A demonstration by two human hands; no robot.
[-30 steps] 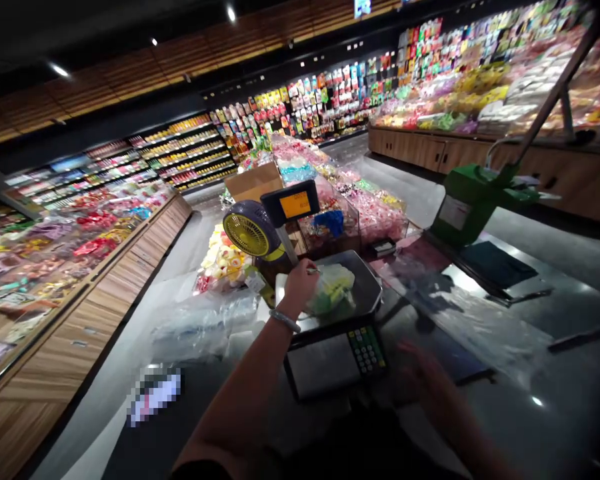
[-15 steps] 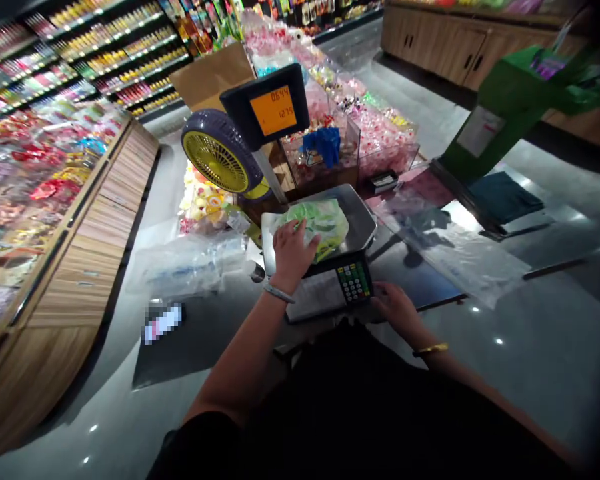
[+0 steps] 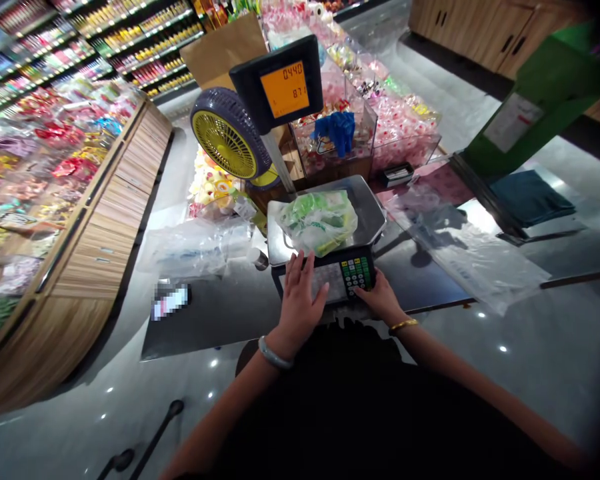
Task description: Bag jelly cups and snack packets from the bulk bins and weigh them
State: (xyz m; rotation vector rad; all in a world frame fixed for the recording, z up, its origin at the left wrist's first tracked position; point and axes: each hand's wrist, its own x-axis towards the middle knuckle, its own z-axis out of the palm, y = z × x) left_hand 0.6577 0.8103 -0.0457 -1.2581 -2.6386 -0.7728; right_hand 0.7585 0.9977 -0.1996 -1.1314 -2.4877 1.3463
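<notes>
A clear plastic bag with green vegetables (image 3: pixel 320 223) lies on the metal pan (image 3: pixel 370 207) of a weighing scale (image 3: pixel 325 283). My left hand (image 3: pixel 299 297) is open, fingers spread, its fingertips over the scale's front panel just below the bag. It holds nothing. At the panel's right end, my right hand (image 3: pixel 383 299) rests with its thumb stretched onto the keypad (image 3: pixel 357 275) and its other fingers by the scale's right edge. The raised display (image 3: pixel 290 89) glows orange, reading 0.440 above and 8.71 below.
A purple and yellow fan (image 3: pixel 227 137) stands behind the scale. Plastic bags (image 3: pixel 200 247) lie left on the counter, near a phone (image 3: pixel 170 303). Another flat clear bag (image 3: pixel 475 260) lies to the right, before a green stand (image 3: pixel 525 113). Wooden display bins (image 3: pixel 90 253) run along the left.
My left hand has drawn back from the bag toward me and is off it. My right thumb has moved onto the keypad. The display has gone from 0.644 and 12.75 to 0.440 and 8.71.
</notes>
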